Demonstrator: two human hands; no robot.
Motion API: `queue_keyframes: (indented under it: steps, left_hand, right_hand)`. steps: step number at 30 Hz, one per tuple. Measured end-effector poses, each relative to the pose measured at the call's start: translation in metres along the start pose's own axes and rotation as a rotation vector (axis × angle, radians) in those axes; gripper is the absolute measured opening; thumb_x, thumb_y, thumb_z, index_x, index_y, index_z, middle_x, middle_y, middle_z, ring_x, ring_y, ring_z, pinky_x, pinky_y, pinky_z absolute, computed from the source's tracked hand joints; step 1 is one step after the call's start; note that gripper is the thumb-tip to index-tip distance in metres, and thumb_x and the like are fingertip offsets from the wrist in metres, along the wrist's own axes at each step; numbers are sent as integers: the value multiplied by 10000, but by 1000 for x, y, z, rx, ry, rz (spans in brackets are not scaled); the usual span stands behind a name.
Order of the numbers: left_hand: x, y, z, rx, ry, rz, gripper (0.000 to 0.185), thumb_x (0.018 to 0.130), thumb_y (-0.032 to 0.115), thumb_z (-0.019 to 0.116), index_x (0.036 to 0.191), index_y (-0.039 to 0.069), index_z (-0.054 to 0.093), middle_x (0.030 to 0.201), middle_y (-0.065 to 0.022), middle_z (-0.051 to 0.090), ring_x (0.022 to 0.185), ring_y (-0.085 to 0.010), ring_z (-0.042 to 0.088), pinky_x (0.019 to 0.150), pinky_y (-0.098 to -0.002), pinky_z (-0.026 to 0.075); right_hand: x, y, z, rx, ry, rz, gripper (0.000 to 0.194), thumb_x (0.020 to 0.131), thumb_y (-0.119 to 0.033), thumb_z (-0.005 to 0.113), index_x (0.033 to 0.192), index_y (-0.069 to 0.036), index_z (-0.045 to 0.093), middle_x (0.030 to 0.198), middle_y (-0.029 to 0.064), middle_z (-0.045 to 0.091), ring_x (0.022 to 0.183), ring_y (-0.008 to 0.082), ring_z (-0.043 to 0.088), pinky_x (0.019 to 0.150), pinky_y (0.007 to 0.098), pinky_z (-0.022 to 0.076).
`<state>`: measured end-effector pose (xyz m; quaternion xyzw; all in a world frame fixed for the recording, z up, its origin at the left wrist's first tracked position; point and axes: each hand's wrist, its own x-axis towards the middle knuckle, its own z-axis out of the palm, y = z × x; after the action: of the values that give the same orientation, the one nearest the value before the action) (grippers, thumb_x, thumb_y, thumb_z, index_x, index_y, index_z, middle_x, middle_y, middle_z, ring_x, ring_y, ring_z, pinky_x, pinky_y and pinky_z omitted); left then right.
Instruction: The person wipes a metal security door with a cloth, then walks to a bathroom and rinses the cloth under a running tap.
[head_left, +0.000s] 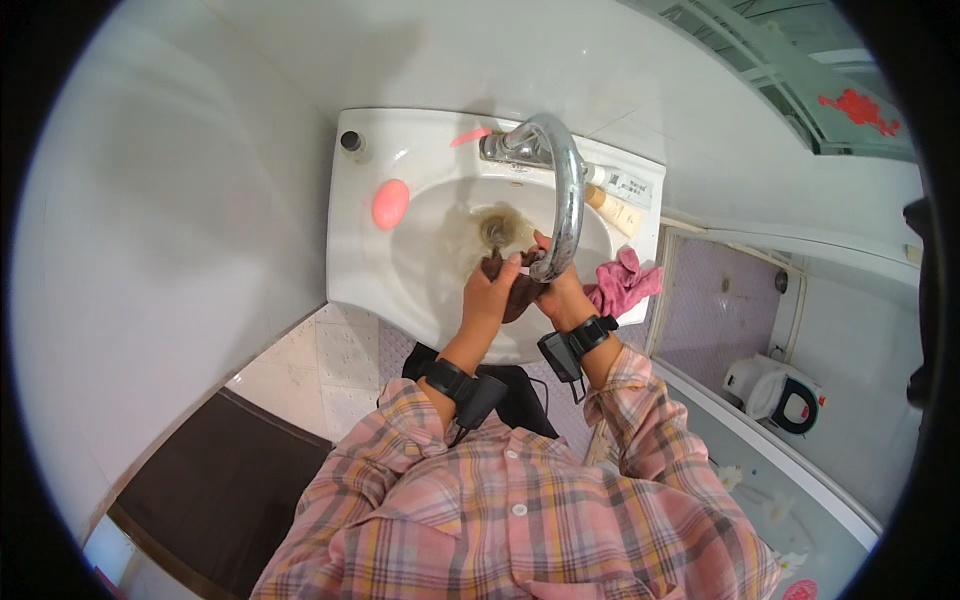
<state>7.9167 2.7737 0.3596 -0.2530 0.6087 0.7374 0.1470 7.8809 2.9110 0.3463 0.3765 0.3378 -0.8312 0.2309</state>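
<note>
Both of my hands are over the basin of a white ceramic washbasin (360, 277), gripping a dark brown cloth (523, 298) that looks wet. My left hand (487, 289) pinches the cloth near its upper left end, thumb on top. My right hand (561, 289) has hold of its right side, partly hidden behind the spout of the chrome faucet (568, 202). The spout arches right above the cloth. Beyond my hands, brownish water surrounds the drain (496, 229).
A pink oval soap (391, 204) and a small black-capped bottle (352, 141) are on the left rim. Two tubes, one white (622, 184) and one cream (616, 212), lie on the right, near a crumpled pink cloth (624, 283). A toilet (772, 394) stands further right.
</note>
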Motion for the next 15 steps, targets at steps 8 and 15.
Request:
queue_keyframes:
  steps: [8, 15]
  left_hand:
    - [18, -23, -40, -592, 50, -136, 401, 919, 63, 725, 1298, -15, 622, 1240, -130, 683, 1150, -219, 652, 984, -351, 540]
    - [16, 0, -38, -449, -178, -169, 375, 979, 208, 734, 1255, -35, 662, 1189, -109, 716, 1084, -191, 675, 968, -334, 534]
  right_hand:
    - [-25, -24, -15, -578, -176, 15, 590, 892, -89, 687, 1462, -73, 536, 1262, 73, 663, 1128, 206, 650, 1004, 377, 522]
    - [-29, -14, -9, -1017, -402, -485, 908, 685, -89, 926, 1484, -37, 498, 1336, 88, 632, 1274, 240, 569, 1117, 341, 426]
